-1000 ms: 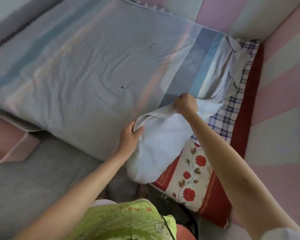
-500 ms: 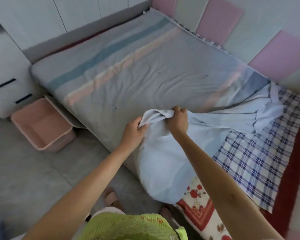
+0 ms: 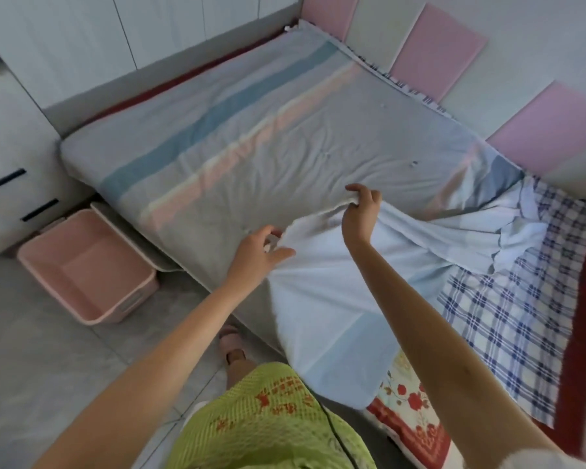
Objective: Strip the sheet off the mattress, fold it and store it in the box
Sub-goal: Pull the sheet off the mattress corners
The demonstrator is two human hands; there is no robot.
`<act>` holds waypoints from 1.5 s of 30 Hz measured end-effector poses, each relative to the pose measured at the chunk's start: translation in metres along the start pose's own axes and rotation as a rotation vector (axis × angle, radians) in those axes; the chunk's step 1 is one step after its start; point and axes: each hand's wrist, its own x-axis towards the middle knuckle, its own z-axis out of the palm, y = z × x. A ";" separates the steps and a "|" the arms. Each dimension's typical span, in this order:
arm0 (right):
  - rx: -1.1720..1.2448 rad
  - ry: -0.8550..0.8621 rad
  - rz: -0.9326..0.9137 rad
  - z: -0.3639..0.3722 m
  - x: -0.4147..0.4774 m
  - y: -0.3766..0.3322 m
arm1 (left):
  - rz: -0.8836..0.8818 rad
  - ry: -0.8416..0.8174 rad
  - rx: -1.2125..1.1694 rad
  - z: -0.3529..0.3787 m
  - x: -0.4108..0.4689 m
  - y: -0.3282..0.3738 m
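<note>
Stripes of blue and pink run along a grey sheet (image 3: 285, 147) that covers most of the bed (image 3: 156, 74). At the near right corner it lies peeled back, with its pale underside turned up and hanging over the bed's edge. The right hand (image 3: 361, 216) pinches the gathered hem between thumb and curled fingers, its index finger stretched out above, and holds the cloth lifted off the bed. The left hand (image 3: 259, 253) is spread wide with straight fingers. Its fingertips touch the bunched hem just beside the other hand, gripping nothing. Where the sheet is pulled away, a blue-checked cloth (image 3: 508, 319) shows, and under that a red floral pad (image 3: 410, 411). A pink box (image 3: 122, 309) stands open-topped on the tiled floor (image 3: 31, 350), against the bed's side and well to the left of the hands, next to a white drawer unit (image 3: 7, 147). Pink and pale padded panels (image 3: 437, 52) line the wall behind the bed.
</note>
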 end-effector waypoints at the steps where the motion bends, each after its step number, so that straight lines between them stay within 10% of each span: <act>1: 0.045 0.013 -0.013 0.014 0.011 -0.013 | -0.002 -0.016 0.032 -0.013 0.011 -0.005; 8: 0.221 -0.069 -0.083 0.122 0.070 -0.081 | 0.016 -0.024 0.230 -0.090 0.087 -0.045; 17: -0.489 -0.520 -0.046 0.248 0.114 -0.064 | -0.243 -0.332 0.475 -0.141 0.192 -0.113; 24: -0.905 -0.878 0.306 0.300 0.138 0.010 | -0.303 -0.858 0.812 -0.116 0.305 -0.184; 27: -0.888 -0.967 0.494 0.323 0.160 0.059 | -0.164 -0.815 0.945 -0.099 0.362 -0.218; 33: -0.481 -0.600 0.606 0.351 0.184 0.140 | 0.070 -0.622 0.913 -0.014 0.449 -0.275; 45: -0.602 -0.047 0.590 0.385 0.289 0.293 | 0.648 -0.661 1.140 0.148 0.632 -0.371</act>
